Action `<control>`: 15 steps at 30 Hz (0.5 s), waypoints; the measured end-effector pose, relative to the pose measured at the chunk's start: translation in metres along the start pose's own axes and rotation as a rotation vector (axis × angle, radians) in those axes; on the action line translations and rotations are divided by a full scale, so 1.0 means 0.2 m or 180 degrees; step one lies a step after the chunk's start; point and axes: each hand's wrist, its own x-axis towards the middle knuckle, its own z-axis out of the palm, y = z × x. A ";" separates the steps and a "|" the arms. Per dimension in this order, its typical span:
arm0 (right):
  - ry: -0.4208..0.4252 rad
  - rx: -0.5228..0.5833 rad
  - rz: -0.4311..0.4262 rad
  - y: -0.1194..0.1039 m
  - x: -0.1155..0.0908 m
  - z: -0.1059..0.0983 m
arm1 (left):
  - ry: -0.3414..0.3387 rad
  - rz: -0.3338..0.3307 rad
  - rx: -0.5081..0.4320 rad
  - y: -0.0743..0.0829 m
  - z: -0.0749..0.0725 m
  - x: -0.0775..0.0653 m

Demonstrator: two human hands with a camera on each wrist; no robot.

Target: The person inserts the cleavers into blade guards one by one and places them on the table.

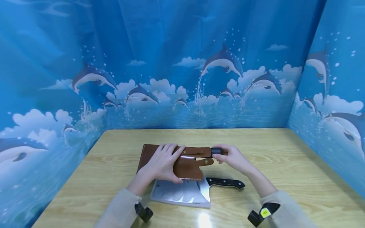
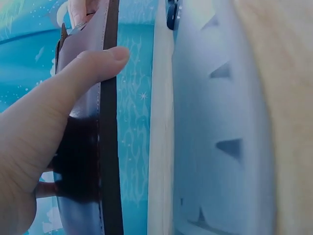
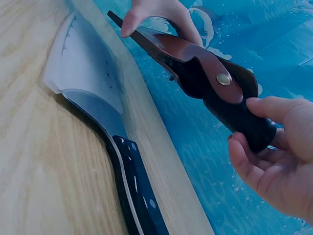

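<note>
My left hand [image 1: 163, 162] grips a brown leather sheath [image 1: 186, 169], its thumb along the edge nearer me. Inside the sheath is a knife; a bright strip of its blade [image 1: 188, 157] shows in the opening. My right hand [image 3: 288, 147] holds the knife's dark handle [image 3: 239, 120] between thumb and fingers. A leather tab with a metal snap [image 3: 224, 79] lies by the handle. Sheath and knife are held above the table. Below them lies a cleaver with a riveted black handle [image 1: 225, 182], its blade in a translucent cover [image 1: 179, 191].
The light wood table [image 1: 114, 177] carries the covered cleaver close to the front of the sheath. A blue curtain with dolphins [image 1: 171, 63] stands behind and along both sides of the table. Each wrist wears a small black camera [image 1: 144, 212].
</note>
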 end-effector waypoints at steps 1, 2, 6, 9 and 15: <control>0.0054 0.0026 0.0037 0.00 0.01 0.00 | -0.0035 -0.0011 -0.0015 -0.01 0.00 0.02; 0.0098 0.0040 0.0059 0.01 0.02 0.00 | -0.0086 -0.0028 -0.0037 -0.01 0.01 0.03; 0.0179 0.0051 0.0137 0.05 0.06 -0.02 | -0.0278 -0.0051 -0.0070 -0.03 0.02 0.10; 0.0196 0.0093 0.0199 0.08 0.10 -0.06 | -0.0387 -0.0039 -0.0032 -0.04 0.04 0.15; 0.0246 0.0227 0.0398 0.16 0.16 -0.11 | -0.0666 -0.0130 -0.0037 -0.04 0.09 0.27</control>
